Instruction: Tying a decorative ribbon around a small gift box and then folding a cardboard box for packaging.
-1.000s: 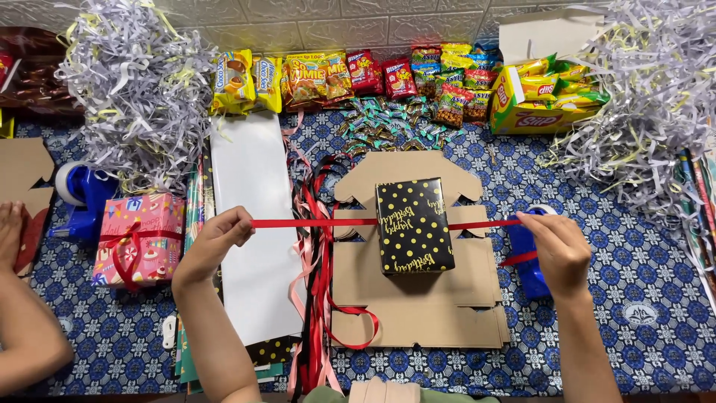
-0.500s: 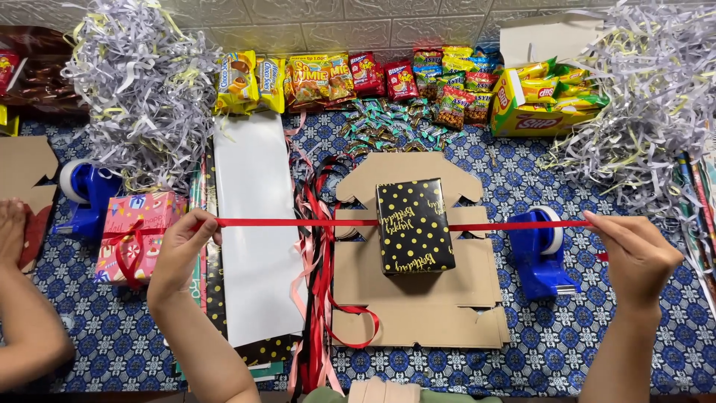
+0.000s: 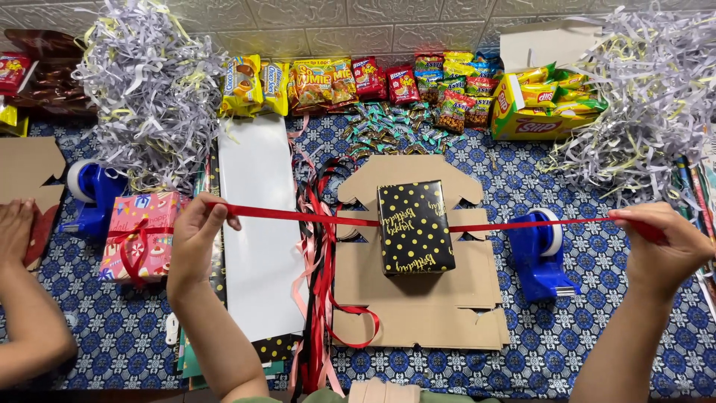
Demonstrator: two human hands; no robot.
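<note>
Both hands have drawn further apart since a moment ago, so the red ribbon [image 3: 313, 217] now runs taut right across the tabletop [image 3: 597, 336]. One end is pinched in the left hand [image 3: 195, 233], fingers closed on it just beside the white sheet [image 3: 257, 231]; the right hand [image 3: 660, 242] is clamped on the other end, out past the blue tape dispenser [image 3: 543, 254]. Midway, the ribbon passes under the black gold-dotted gift box [image 3: 414, 227], which sits on the flat cardboard cutout [image 3: 418, 306]. To do this well, I'd judge the two ends should be kept level and equally tight, with the box centred on the band.

By my count: one black box, one pink wrapped box [image 3: 140, 235] already tied, two tape dispensers, the second [image 3: 93, 198] at left, and two heaps of shredded paper. Another person's hand [image 3: 15, 231] rests at the far left.
</note>
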